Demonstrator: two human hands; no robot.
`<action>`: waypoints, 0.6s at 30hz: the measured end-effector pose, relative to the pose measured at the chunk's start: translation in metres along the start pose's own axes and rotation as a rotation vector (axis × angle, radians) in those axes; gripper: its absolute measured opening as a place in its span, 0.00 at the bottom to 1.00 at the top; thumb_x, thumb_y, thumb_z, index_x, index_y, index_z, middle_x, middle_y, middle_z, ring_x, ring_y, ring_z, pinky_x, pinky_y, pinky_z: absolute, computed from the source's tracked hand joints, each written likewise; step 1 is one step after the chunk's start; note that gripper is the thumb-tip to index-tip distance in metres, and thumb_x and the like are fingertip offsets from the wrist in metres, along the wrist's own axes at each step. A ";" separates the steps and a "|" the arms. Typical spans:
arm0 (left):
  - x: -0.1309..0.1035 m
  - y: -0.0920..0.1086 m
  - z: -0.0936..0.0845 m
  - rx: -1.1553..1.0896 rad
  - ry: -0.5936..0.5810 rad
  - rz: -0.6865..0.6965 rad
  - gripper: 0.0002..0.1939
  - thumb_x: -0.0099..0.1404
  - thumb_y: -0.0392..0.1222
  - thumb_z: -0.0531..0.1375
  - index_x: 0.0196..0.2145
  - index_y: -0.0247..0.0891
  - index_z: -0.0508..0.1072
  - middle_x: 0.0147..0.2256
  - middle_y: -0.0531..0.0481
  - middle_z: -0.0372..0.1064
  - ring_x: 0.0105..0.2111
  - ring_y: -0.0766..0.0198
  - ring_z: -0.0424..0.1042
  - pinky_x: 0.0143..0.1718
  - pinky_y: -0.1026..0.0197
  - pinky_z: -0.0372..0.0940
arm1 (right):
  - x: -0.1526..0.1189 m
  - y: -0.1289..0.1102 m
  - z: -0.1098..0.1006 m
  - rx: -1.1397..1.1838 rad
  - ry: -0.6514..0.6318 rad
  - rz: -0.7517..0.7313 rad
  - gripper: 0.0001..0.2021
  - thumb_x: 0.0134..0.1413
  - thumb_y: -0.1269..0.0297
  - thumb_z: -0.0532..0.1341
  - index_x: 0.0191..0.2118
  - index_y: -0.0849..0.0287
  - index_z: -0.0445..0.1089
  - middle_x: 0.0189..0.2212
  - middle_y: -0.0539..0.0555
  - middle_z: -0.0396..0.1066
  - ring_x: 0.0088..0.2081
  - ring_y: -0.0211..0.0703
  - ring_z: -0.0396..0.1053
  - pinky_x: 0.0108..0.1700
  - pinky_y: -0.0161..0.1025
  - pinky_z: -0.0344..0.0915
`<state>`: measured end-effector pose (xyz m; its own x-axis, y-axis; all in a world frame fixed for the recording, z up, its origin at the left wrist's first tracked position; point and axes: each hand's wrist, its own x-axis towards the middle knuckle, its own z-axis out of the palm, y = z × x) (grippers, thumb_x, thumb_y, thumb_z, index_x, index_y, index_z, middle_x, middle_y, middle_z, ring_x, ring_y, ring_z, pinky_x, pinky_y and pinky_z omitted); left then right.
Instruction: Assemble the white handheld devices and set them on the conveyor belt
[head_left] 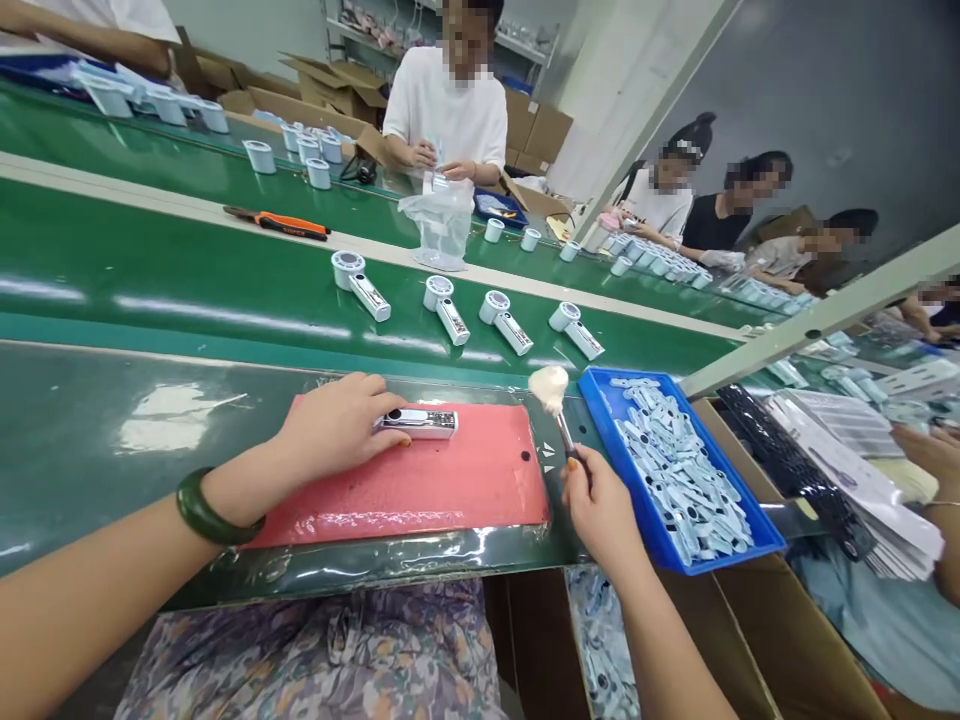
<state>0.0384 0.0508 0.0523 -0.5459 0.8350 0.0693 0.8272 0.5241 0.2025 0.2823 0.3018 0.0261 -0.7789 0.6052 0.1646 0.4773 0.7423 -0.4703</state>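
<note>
Crinkled floral fabric (322, 655), left fingers (388, 438) pinching smooth oblong device (433, 424), right fingers (576, 482) pinching puffy-tipped tool (550, 388), glossy pink mat (465, 485)

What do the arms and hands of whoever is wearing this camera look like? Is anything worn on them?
They're human: no cables or machine parts. The left hand and right hand are ungloved, and no sleeves show on the forearms. A thick, glossy, dark green bangle circles the left wrist; none shows on the right.
</note>
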 end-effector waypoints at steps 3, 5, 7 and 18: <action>0.005 0.000 -0.004 -0.015 -0.056 -0.038 0.16 0.67 0.53 0.62 0.45 0.42 0.80 0.41 0.44 0.74 0.45 0.48 0.72 0.39 0.54 0.67 | -0.010 -0.031 0.003 0.314 -0.035 -0.211 0.24 0.75 0.57 0.48 0.67 0.62 0.64 0.36 0.56 0.74 0.31 0.46 0.72 0.34 0.39 0.72; 0.007 0.001 -0.006 -0.016 -0.079 -0.051 0.15 0.66 0.53 0.64 0.43 0.41 0.79 0.41 0.44 0.74 0.44 0.48 0.72 0.38 0.54 0.66 | -0.016 -0.051 0.008 0.399 -0.026 -0.334 0.23 0.75 0.60 0.51 0.70 0.57 0.62 0.37 0.55 0.74 0.33 0.45 0.72 0.37 0.39 0.72; 0.008 0.002 -0.006 -0.006 -0.076 -0.044 0.15 0.65 0.53 0.65 0.42 0.40 0.79 0.41 0.44 0.74 0.44 0.49 0.72 0.40 0.54 0.66 | -0.020 -0.065 0.014 0.409 -0.040 -0.403 0.24 0.75 0.64 0.50 0.72 0.53 0.58 0.38 0.54 0.73 0.35 0.45 0.72 0.38 0.38 0.72; 0.007 0.004 -0.004 -0.003 -0.066 -0.066 0.15 0.65 0.52 0.68 0.42 0.39 0.79 0.41 0.44 0.74 0.46 0.47 0.72 0.46 0.51 0.67 | -0.022 -0.073 0.008 0.341 -0.007 -0.480 0.28 0.76 0.68 0.49 0.75 0.43 0.49 0.45 0.54 0.73 0.38 0.46 0.73 0.42 0.40 0.74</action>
<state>0.0380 0.0579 0.0572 -0.5895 0.8077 -0.0091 0.7891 0.5782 0.2072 0.2616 0.2322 0.0498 -0.8785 0.2220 0.4229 -0.0858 0.7976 -0.5970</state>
